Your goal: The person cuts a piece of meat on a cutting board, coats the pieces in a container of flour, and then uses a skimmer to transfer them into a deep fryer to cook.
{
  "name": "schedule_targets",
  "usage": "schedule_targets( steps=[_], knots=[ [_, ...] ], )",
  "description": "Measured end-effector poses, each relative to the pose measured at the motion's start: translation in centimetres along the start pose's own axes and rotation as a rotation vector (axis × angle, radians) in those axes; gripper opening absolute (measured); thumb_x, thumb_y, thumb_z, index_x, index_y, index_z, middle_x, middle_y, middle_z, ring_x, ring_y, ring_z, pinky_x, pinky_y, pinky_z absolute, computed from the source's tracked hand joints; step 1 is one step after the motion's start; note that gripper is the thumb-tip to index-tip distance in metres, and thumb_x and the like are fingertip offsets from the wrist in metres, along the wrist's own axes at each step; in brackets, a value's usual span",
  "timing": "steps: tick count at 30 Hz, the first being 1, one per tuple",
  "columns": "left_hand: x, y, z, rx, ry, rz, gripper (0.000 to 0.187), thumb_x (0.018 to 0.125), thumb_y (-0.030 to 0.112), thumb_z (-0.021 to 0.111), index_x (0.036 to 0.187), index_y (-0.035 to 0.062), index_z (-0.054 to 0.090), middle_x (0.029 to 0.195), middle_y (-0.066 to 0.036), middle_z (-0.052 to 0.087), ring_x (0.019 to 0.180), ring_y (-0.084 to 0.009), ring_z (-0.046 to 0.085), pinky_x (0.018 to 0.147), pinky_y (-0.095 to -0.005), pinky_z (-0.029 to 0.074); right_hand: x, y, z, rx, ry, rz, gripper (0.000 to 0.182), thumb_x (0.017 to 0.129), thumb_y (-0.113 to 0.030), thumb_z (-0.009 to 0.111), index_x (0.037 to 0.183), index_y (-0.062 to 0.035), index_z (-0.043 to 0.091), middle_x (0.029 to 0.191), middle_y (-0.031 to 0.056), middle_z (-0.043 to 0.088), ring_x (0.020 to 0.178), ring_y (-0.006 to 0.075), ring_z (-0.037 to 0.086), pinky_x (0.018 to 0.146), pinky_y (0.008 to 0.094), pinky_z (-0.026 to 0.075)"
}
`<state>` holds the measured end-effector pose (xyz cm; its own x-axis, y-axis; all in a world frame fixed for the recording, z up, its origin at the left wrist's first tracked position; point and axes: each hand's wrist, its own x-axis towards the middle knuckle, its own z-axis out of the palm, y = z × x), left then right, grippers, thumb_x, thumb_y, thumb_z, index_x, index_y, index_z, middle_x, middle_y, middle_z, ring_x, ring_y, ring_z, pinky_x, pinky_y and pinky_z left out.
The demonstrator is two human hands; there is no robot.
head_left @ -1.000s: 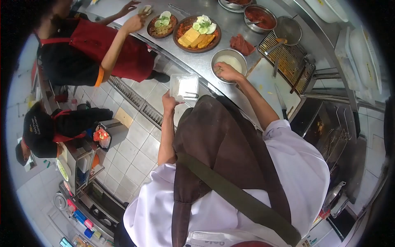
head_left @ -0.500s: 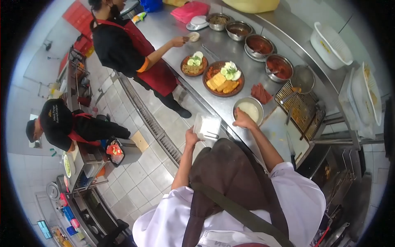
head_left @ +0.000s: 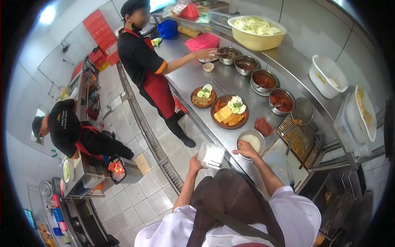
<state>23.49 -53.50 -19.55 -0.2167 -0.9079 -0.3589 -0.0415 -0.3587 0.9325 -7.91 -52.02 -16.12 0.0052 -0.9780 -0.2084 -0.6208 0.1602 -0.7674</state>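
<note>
My left hand (head_left: 196, 164) is closed round the side of a clear plastic container (head_left: 212, 155) with something white in it, held off the counter's front edge. At the near rim of a metal bowl (head_left: 258, 134) is my right hand (head_left: 247, 150), its thumb outside and its fingers over the edge; pale, whitish contents fill part of the bowl. Beyond it lies a crumpled red cloth (head_left: 263, 126). A brown plate (head_left: 229, 112) carries yellow slabs, fried pieces and cucumber slices. Beside that, a smaller brown dish (head_left: 203, 97) also has cucumber on top.
Several metal pots with dark or red contents, such as this one (head_left: 281, 101), line the back. A knife (head_left: 290, 175) lies on a cutting board (head_left: 279, 161) at right. One co-worker (head_left: 150, 70) stands across the counter's far end; another person (head_left: 66, 129) works at left.
My view has tilted upward. My right fingers have drawn back from inside the bowl to its near rim. The co-worker let go of a small bowl and reached to a metal pot.
</note>
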Motion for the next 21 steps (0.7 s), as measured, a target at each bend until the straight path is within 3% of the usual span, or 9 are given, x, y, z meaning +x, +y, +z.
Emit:
schedule_targets(
  steps=[3, 6, 10, 17, 19, 21],
  knots=[
    [-0.2, 0.6, 0.1, -0.028, 0.004, -0.038, 0.054, 0.066, -0.013, 0.052, 0.118, -0.0036, 0.057, 0.093, -0.015, 0.067, 0.071, -0.0230, 0.066, 0.056, -0.0359, 0.058, 0.2, 0.3, 0.1, -0.010, 0.020, -0.001, 0.050, 0.069, -0.044, 0.075, 0.079, 0.0003, 0.055, 0.072, 0.0143, 0.057, 0.068, 0.0262, 0.055, 0.063, 0.0379, 0.043],
    [-0.6, 1.6, 0.4, -0.025, -0.002, -0.025, 0.055, 0.066, -0.012, 0.052, 0.120, -0.0034, 0.056, 0.094, -0.015, 0.067, 0.073, -0.0246, 0.066, 0.053, -0.0362, 0.058, 1.0, 1.7, 0.5, 0.162, 0.027, 0.074, 0.040, 0.084, -0.037, 0.062, 0.077, 0.0007, 0.056, 0.067, 0.0082, 0.056, 0.063, 0.0164, 0.054, 0.059, 0.0332, 0.044],
    [-0.9, 2.5, 0.8, -0.051, 0.005, -0.064, 0.054, 0.068, -0.012, 0.051, 0.121, -0.0040, 0.055, 0.096, -0.017, 0.066, 0.075, -0.0269, 0.066, 0.050, -0.0372, 0.058, 1.6, 3.2, 0.6, 0.362, -0.049, 0.106, 0.030, 0.086, -0.031, 0.061, 0.080, -0.0019, 0.060, 0.070, 0.0025, 0.058, 0.063, 0.0113, 0.053, 0.057, 0.0293, 0.043],
    [0.2, 1.5, 0.6, -0.070, -0.016, -0.074, 0.055, 0.068, -0.011, 0.048, 0.122, -0.0029, 0.054, 0.097, -0.018, 0.065, 0.076, -0.0275, 0.066, 0.051, -0.0380, 0.058, 2.6, 5.2, 0.2, 0.330, -0.175, 0.027, 0.021, 0.083, -0.026, 0.061, 0.082, -0.0047, 0.060, 0.071, 0.0001, 0.058, 0.063, 0.0113, 0.053, 0.057, 0.0266, 0.041],
    [0.1, 1.6, 0.8, 0.049, -0.005, 0.016, 0.049, 0.067, -0.015, 0.051, 0.115, -0.0057, 0.058, 0.095, -0.016, 0.065, 0.078, -0.0259, 0.065, 0.057, -0.0381, 0.059, 1.7, 3.1, -0.4, 0.493, -0.187, 0.255, 0.025, 0.086, -0.026, 0.059, 0.075, -0.0040, 0.057, 0.067, -0.0015, 0.054, 0.063, 0.0091, 0.049, 0.058, 0.0253, 0.039],
    [0.4, 1.8, 0.7, 0.001, -0.002, -0.026, 0.053, 0.063, -0.016, 0.055, 0.115, -0.0051, 0.058, 0.095, -0.015, 0.066, 0.079, -0.0244, 0.065, 0.058, -0.0377, 0.059, 1.3, 1.6, -0.9, 0.401, -0.190, 0.228, 0.023, 0.083, -0.026, 0.065, 0.079, -0.0054, 0.056, 0.066, -0.0014, 0.053, 0.062, 0.0091, 0.050, 0.058, 0.0259, 0.040]
  ],
)
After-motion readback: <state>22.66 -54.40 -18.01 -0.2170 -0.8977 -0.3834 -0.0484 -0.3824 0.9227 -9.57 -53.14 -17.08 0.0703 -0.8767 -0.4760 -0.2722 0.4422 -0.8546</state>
